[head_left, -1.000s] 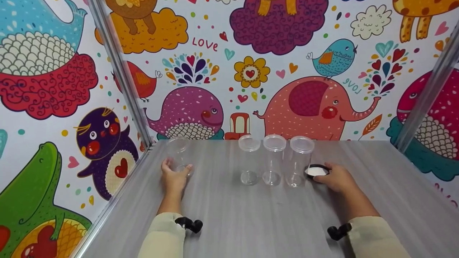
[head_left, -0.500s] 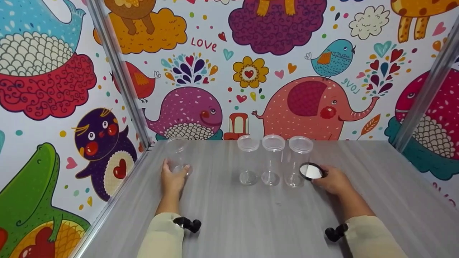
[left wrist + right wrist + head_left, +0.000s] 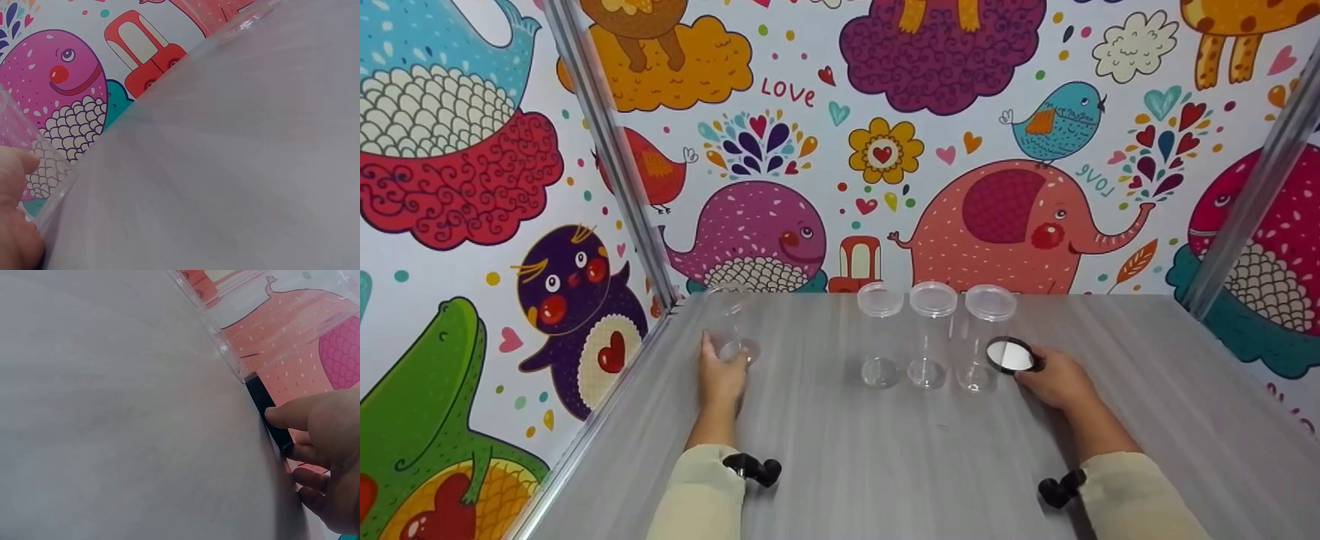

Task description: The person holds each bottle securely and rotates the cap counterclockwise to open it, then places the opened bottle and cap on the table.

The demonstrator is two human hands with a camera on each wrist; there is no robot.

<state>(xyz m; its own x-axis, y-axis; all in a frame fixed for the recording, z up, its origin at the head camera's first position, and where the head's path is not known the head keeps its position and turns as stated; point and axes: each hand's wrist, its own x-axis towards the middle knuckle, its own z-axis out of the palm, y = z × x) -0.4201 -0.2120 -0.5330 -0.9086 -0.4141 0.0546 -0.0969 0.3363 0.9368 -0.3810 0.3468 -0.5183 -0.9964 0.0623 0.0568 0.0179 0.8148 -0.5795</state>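
At the left of the table, my left hand (image 3: 722,379) grips a clear plastic jar (image 3: 729,324) low on its side, thumb and fingers around it. In the left wrist view the thumb (image 3: 22,163) lies against the jar's transparent wall (image 3: 53,169). My right hand (image 3: 1059,377) pinches a round black-rimmed disc (image 3: 1011,355), its pale face turned up and a little tilted. From the right wrist view, the disc's black edge (image 3: 269,413) shows between thumb and fingers. The disc is close to the rightmost standing jar (image 3: 990,326) and overlaps it in the head view.
Two more clear jars with clear lids, a left one (image 3: 880,330) and a middle one (image 3: 932,330), stand in a row with the rightmost jar. The grey table (image 3: 840,465) meets a brightly patterned wall (image 3: 877,210) behind. Metal posts (image 3: 615,161) edge the sides.
The right hand has moved slightly left and tilted the black-rimmed disc, bringing it closer to the rightmost jar. The left hand's jar has shifted only slightly.
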